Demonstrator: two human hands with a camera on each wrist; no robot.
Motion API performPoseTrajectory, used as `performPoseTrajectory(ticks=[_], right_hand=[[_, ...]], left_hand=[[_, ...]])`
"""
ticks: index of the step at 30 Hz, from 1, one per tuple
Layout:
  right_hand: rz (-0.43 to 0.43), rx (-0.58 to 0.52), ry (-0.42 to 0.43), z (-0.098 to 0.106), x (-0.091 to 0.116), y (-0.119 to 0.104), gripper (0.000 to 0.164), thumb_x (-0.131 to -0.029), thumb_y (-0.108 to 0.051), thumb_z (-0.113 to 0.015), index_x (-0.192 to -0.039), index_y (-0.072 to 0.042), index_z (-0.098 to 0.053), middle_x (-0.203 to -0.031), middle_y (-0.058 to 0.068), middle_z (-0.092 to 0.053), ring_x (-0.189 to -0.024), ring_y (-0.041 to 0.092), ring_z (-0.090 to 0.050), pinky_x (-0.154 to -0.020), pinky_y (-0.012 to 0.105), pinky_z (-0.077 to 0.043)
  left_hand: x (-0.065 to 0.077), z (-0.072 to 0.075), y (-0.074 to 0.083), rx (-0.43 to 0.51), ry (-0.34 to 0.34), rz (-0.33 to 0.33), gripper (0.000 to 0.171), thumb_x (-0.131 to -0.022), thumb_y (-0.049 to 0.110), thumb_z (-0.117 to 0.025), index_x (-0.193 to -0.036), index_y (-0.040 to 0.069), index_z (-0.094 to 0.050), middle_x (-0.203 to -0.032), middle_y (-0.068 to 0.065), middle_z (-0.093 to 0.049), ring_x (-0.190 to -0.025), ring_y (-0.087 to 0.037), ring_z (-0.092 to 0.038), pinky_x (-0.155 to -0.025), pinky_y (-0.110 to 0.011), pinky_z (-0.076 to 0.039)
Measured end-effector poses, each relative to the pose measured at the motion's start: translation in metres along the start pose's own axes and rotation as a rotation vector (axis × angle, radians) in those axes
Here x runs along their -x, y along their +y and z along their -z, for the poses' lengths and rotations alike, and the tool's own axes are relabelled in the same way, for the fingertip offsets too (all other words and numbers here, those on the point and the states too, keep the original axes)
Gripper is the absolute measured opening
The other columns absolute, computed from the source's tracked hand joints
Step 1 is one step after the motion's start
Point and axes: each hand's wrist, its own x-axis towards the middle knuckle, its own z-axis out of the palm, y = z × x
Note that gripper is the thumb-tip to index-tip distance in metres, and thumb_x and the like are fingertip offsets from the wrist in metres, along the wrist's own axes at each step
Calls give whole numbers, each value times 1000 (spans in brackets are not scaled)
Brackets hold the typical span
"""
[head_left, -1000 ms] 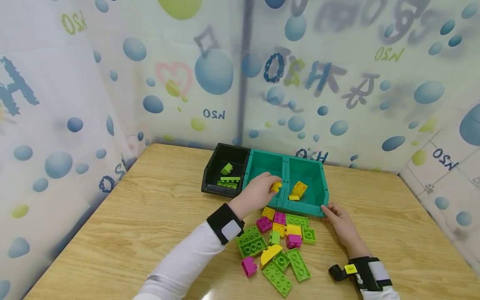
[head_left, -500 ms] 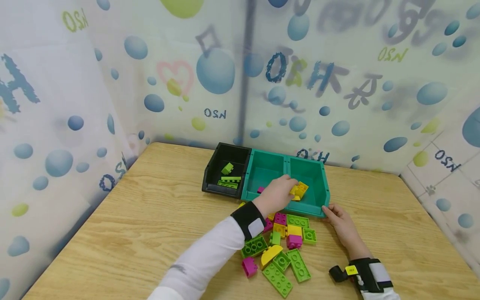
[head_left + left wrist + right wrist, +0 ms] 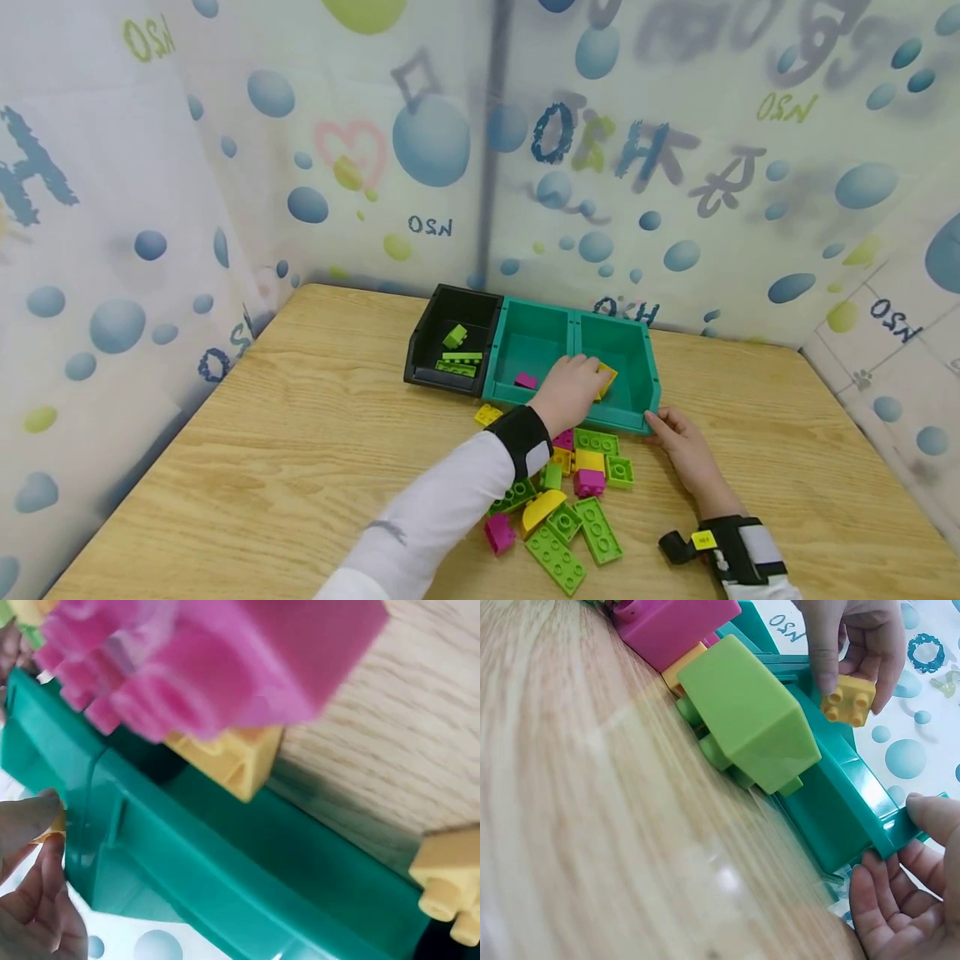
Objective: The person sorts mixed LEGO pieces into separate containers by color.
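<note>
My left hand (image 3: 572,390) reaches over the right teal bin (image 3: 632,354). Between thumb and fingers it pinches a small yellow toy brick (image 3: 849,701), whose four-stud face shows in the right wrist view. Another yellow brick (image 3: 607,380) lies in that bin, partly hidden behind the hand. My right hand (image 3: 688,454) grips the bin's front right corner, thumb on the rim and fingers below it. In the middle teal bin (image 3: 534,333) sits one pink brick (image 3: 526,381). The black bin (image 3: 477,310) at the left contains a few green bricks (image 3: 462,358).
In front of the bins lies a pile of loose green, pink and yellow bricks, including a long green brick (image 3: 555,560), a yellow arched piece (image 3: 543,508) and a pink brick (image 3: 499,533). A patterned curtain (image 3: 360,183) stands behind the wooden table (image 3: 247,467).
My left hand has moved right, from over the middle bin to over the right bin, carrying the yellow brick. The pink brick in the middle bin is now uncovered. My right hand has stayed put.
</note>
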Motion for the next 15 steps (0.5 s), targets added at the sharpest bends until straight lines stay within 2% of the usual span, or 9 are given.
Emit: performPoseTrajectory(ticks=[5, 11, 15], right_hand=[[7, 3, 1, -1, 0, -1, 34, -100, -30, -46, -101, 3, -53, -85, -13, -53, -81, -2, -52, -74, 17, -47], [-5, 14, 3, -1, 1, -3, 36, -100, -31, -46, -103, 4, -53, -85, -13, -53, -80, -1, -53, -74, 17, -47], [-5, 22, 4, 0, 1, -3, 36, -100, -32, -46, -102, 3, -54, -85, -13, -54, -80, -1, -53, -74, 17, -47]], left_hand=[[-1, -8, 0, -117, 14, -29, 28, -97, 25, -53, -123, 27, -61, -125, 3, -58, -112, -15, -50, -97, -28, -42], [1, -10, 3, -140, 27, -12, 20, -96, 24, -55, -110, 29, -68, -116, 5, -62, -101, -15, -47, -89, -27, -42], [1, -10, 8, -168, -17, 12, 18, -97, 26, -54, -105, 29, -70, -110, 9, -63, -98, -15, -41, -84, -28, -38]])
